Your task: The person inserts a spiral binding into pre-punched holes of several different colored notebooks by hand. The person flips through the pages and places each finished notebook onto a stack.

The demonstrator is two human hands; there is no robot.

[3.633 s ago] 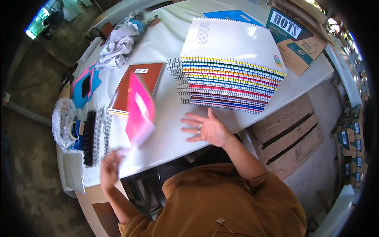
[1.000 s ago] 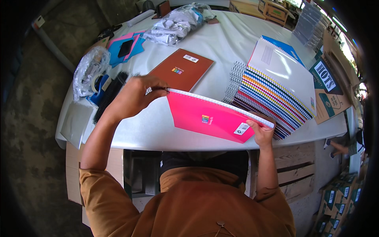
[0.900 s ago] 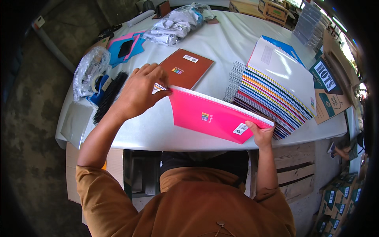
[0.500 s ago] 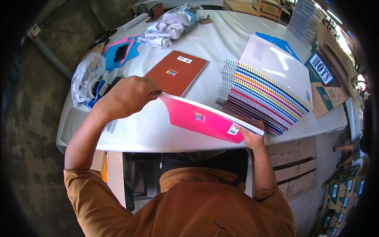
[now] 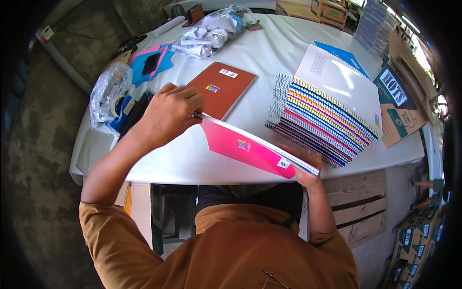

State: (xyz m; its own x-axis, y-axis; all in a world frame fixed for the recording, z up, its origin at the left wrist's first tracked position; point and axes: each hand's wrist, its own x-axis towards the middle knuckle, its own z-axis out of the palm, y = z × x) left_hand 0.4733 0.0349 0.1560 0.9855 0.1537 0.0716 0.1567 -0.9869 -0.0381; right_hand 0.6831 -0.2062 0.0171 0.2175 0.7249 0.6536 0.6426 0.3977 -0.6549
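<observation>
A pink-covered notebook (image 5: 233, 142) is held on edge above the near side of the table, its perforated spine edge facing up. At its left end my left hand (image 5: 171, 115) is closed in a pinch, and a short bit of dark spiral wire shows at the fingertips. Most of that wire is hidden by the fingers. My right hand (image 5: 306, 166) grips the notebook's right end, with fingers behind and thumb side near the corner. Just beyond lies a brown notebook (image 5: 219, 89), flat on the table.
A tall stack of spiral notebooks (image 5: 332, 111) stands at right, with loose wire coils (image 5: 281, 98) beside it. At left are a blue tape dispenser (image 5: 122, 115), clear plastic (image 5: 108, 91), black coils (image 5: 137, 113) and a phone (image 5: 151, 63). A bag of crumpled plastic (image 5: 207, 38) lies far back.
My left hand has shifted slightly right and its fingers have turned at the notebook's end. My right thumb has moved off the front cover toward the edge. The notebook stands a little more upright.
</observation>
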